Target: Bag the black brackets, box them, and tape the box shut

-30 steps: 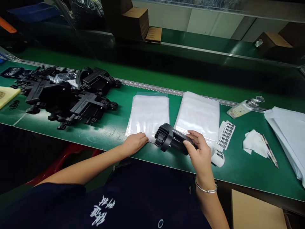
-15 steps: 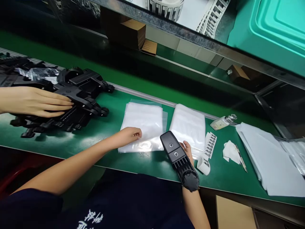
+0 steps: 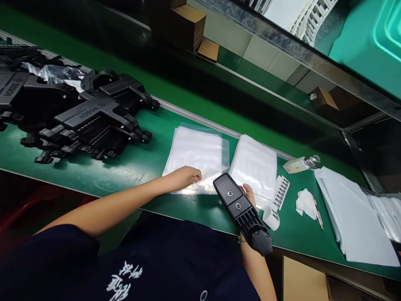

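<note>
My right hand grips a black plastic part from behind. The part is long and slanted, with two screws near its upper end, ribs lower down and a round toothed end. My left hand is closed, its fingertips pinched at the near edge of a clear plastic bag on a stack of such bags. The bag's edge looks raised and creased beside the fingers. A second stack of bags lies just beyond my right hand.
Black BOSCH-marked parts are piled at the left. To the right are a label sheet, label roll, bottle, white cloth, pen and white sheets. A metal shelf overhangs the bench.
Another person's hand, earlier on the black pile, is out of view. My left hand has moved right along the bag's near edge. The view has shifted; my right hand still holds the part.
</note>
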The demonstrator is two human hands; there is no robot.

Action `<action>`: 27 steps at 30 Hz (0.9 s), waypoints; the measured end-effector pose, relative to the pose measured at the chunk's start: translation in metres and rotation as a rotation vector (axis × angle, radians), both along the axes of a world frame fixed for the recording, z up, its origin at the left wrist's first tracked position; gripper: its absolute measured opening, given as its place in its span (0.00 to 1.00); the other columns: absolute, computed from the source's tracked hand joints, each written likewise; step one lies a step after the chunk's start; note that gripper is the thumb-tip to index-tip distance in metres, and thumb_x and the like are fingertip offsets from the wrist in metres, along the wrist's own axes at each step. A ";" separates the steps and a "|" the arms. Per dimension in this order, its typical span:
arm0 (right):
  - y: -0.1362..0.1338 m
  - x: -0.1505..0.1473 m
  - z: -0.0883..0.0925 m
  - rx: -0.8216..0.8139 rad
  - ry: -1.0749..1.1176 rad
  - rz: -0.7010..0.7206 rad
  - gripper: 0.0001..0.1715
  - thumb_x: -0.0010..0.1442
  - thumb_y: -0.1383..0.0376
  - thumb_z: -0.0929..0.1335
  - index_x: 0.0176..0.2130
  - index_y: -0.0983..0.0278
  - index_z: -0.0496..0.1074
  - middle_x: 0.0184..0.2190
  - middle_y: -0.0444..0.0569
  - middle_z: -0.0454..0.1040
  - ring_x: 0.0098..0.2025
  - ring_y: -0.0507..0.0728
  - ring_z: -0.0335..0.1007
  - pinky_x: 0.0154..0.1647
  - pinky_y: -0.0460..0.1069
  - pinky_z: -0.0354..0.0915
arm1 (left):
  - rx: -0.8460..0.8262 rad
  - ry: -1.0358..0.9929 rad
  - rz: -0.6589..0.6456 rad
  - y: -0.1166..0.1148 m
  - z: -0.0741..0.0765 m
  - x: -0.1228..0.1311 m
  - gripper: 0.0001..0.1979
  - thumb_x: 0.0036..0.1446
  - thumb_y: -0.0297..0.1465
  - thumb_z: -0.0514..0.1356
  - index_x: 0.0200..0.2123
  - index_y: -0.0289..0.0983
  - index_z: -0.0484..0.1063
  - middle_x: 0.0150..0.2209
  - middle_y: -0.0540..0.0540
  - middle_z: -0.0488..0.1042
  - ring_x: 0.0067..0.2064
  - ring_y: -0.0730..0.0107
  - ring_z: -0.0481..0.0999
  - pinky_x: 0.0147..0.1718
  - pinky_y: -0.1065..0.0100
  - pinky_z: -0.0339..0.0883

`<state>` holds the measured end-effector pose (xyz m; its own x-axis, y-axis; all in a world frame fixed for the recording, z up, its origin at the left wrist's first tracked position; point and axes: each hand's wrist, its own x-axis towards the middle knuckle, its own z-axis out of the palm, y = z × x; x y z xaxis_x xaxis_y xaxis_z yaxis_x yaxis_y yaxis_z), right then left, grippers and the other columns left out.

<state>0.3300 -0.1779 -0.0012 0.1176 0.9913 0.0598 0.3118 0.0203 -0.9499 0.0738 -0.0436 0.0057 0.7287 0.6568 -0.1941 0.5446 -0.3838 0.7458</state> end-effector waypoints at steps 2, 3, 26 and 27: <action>-0.003 0.000 0.007 0.014 0.122 0.051 0.37 0.56 0.37 0.64 0.55 0.56 0.66 0.46 0.55 0.76 0.47 0.64 0.76 0.45 0.59 0.73 | -0.002 -0.036 -0.001 0.001 0.002 -0.001 0.10 0.54 0.26 0.52 0.32 0.37 0.73 0.33 0.47 0.77 0.36 0.66 0.74 0.34 0.70 0.61; -0.004 -0.002 0.011 0.008 0.179 0.088 0.36 0.55 0.39 0.67 0.54 0.56 0.67 0.46 0.54 0.76 0.49 0.64 0.75 0.48 0.59 0.72 | 0.007 -0.040 0.002 0.001 0.003 0.000 0.09 0.52 0.25 0.52 0.30 0.37 0.73 0.32 0.47 0.77 0.35 0.66 0.74 0.33 0.70 0.61; -0.034 0.008 0.042 -0.109 -0.220 0.121 0.22 0.60 0.55 0.70 0.52 0.58 0.68 0.49 0.51 0.74 0.51 0.61 0.71 0.50 0.54 0.68 | -0.079 -0.086 0.017 -0.021 0.004 0.025 0.10 0.57 0.25 0.50 0.39 0.38 0.69 0.35 0.49 0.76 0.37 0.66 0.75 0.37 0.68 0.66; -0.031 0.007 0.039 -0.117 -0.209 0.094 0.22 0.60 0.55 0.70 0.52 0.58 0.68 0.48 0.51 0.74 0.50 0.61 0.71 0.49 0.55 0.68 | -0.091 -0.117 0.048 -0.022 0.006 0.024 0.09 0.58 0.26 0.51 0.40 0.38 0.68 0.34 0.49 0.75 0.36 0.67 0.75 0.36 0.69 0.66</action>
<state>0.3367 -0.2086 0.0377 0.0213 0.9989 -0.0423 0.5035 -0.0473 -0.8627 0.0975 -0.0660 0.0114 0.7182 0.6748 -0.1698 0.4676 -0.2873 0.8360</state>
